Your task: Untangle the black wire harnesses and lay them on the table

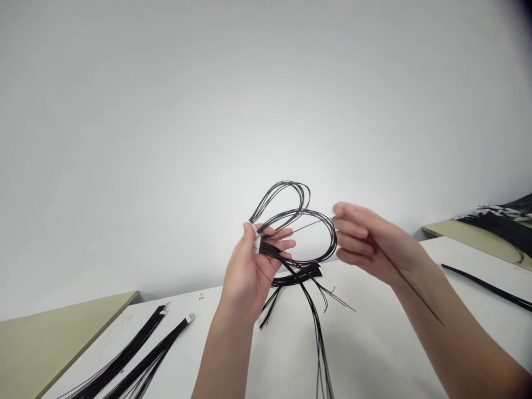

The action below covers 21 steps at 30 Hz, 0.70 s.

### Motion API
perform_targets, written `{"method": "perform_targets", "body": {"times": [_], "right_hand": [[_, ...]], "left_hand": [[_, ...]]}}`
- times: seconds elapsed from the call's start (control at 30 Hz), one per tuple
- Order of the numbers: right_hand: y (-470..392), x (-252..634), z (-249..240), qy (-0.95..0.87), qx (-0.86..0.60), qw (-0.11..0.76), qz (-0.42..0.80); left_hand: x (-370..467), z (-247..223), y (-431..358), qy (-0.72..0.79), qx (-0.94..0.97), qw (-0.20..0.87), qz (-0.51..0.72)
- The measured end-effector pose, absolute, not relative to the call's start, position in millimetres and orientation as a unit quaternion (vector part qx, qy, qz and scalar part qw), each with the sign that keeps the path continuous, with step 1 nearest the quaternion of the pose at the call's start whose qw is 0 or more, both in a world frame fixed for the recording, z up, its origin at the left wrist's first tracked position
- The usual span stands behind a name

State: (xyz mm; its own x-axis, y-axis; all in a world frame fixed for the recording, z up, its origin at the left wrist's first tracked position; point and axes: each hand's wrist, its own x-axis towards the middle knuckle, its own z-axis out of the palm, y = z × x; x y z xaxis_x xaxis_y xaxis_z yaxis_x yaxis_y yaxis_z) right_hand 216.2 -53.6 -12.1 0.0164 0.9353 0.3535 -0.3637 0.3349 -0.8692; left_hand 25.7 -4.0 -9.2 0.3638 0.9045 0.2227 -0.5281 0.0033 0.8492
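A white connector with many thin black wires is held by my left hand, thumb on its near side and fingers behind it. Several wires loop up and round to the right of the connector, while others hang down over the table. My right hand, to the right of the loops, is closed on a single black wire. That wire runs from the connector to the fingers, and its loose end trails down across the wrist.
Black wire bundles with white connectors lie on the white table at the left. Another bundle rests behind my hands. More wires pile at the right on a greenish board. A pale wall rises behind.
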Motion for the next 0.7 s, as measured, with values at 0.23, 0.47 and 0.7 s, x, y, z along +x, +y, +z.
{"method": "perform_targets", "body": {"times": [0.23, 0.47, 0.7], "right_hand": [[-52.2, 230.2, -14.5, -0.452, -0.277, 0.762, 0.371], [-43.0, 228.8, -14.9, -0.44, -0.275, 0.81, 0.273], [-48.8, 221.3, -12.3, -0.464, -0.274, 0.812, 0.224]], "left_hand": [[26.8, -14.2, -8.0, 0.197, 0.506, 0.685, 0.486], [27.7, -11.7, -7.7, 0.204, 0.466, 0.705, 0.494], [25.6, -13.3, -7.2, 0.194, 0.492, 0.708, 0.467]]}}
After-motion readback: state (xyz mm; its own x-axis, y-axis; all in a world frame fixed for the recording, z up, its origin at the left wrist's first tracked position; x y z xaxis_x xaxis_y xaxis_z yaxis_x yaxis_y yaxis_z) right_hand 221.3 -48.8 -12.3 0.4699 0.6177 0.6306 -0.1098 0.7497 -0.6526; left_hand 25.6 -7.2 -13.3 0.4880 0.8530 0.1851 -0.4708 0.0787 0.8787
